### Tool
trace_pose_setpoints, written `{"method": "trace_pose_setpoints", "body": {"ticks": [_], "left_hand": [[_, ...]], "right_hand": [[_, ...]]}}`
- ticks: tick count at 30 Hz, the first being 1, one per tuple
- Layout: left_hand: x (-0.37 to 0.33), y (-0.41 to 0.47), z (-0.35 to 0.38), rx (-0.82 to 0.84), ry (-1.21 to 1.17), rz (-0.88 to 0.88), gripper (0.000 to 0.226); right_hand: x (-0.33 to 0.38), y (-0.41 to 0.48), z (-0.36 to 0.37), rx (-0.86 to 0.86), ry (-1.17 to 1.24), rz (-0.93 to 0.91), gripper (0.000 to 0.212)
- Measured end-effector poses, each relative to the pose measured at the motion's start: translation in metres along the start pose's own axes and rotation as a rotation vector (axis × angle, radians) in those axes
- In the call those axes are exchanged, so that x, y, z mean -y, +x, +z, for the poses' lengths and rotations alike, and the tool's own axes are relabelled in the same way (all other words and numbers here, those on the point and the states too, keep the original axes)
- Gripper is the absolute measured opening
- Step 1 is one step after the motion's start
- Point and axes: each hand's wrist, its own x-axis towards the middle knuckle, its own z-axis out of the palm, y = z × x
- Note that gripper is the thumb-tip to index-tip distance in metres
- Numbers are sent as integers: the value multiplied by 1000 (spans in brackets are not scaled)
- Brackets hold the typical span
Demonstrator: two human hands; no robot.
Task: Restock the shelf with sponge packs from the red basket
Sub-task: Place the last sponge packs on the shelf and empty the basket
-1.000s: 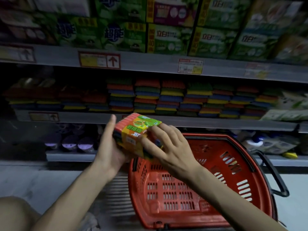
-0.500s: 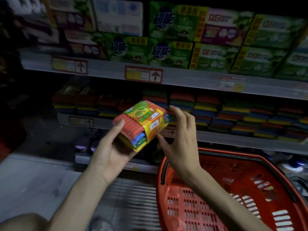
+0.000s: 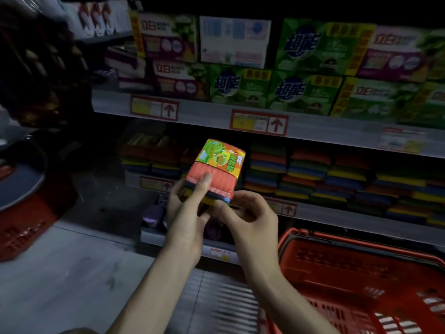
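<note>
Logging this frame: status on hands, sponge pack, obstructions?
Left hand grips sponge pack, right hand pinches its lower corner. Pack held short of shelf, not yet placed. Nothing in the way.

Dim aisle — blurred, dark, warped edges.

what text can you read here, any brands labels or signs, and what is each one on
"超能": on the green boxes, top shelf.
"立白": on the purple boxes, top shelf.
Up arrow only: on the shelf tags; their print is too blurred to read.
Sponge pack: its label has characters, too blurred to read.
Small print on the boxes: too small to read.
</note>
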Motion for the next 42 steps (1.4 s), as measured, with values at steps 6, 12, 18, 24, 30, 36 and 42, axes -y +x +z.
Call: {"method": "trace_pose_setpoints", "body": {"ticks": [6,12,18,24,30,36,42], "left_hand": [[-4,13,-2,-1,247,181,71],[-6,16,-4,93,415,258,58],[-6,20,-4,117,449,261,45],[0,30,-1,78,401,177,58],[7,40,5,35,410,225,65],[11,53,6,31,264,98,34],[12,57,5,14,255,74,26]], "right_hand": [[-10,19,9,-114,-13,11,16],[-16,36,14,-252,96,104,18],[-14,47,20,-281,190,109,15],[-19,64,30,-334,151,82,15],[-28,78,34,-377,155,86,15],[-38,93,37,-510,141,73,14],[-46,103,39,-580,111,74,13]]}}
